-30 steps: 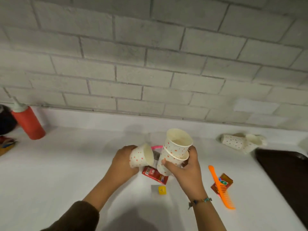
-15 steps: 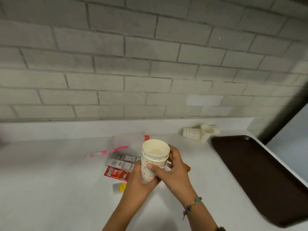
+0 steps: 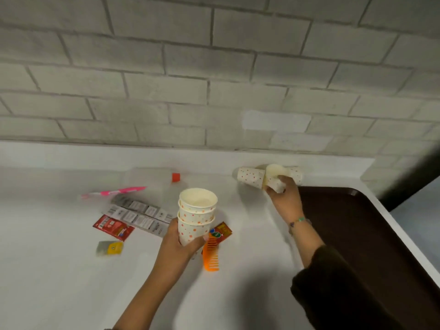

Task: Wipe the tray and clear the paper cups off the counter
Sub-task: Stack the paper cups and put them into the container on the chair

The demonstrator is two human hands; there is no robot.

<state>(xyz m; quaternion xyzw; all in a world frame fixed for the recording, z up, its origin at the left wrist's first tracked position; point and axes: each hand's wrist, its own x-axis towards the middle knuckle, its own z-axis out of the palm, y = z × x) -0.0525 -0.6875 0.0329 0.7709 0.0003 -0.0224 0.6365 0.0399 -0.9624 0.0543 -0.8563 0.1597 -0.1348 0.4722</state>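
Note:
My left hand (image 3: pixel 177 244) grips a nested stack of three white paper cups with orange dots (image 3: pixel 196 214), held upright above the white counter (image 3: pixel 59 270). Far right by the wall, my right hand (image 3: pixel 284 195) grips one dotted paper cup (image 3: pixel 273 178) out of a small cluster lying on their sides. Another cup (image 3: pixel 250 176) of that cluster lies to its left, and a third (image 3: pixel 296 172) pokes out behind my fingers. The dark brown tray (image 3: pixel 371 234) lies flat at the counter's right end, just right of my right hand.
Scattered on the counter: an orange comb (image 3: pixel 212 254), red sachets (image 3: pixel 113 227) (image 3: pixel 221 231), a small yellow packet (image 3: pixel 110 248), a printed strip of packets (image 3: pixel 140 214), a pink pen (image 3: pixel 112 192) and a clear bottle with an orange cap (image 3: pixel 154 177). A grey brick wall (image 3: pixel 214 79) backs the counter.
The third cup went into the stack, which my left hand now holds alone. My right hand let go, reached right to the wall and took a cup from the lying cluster.

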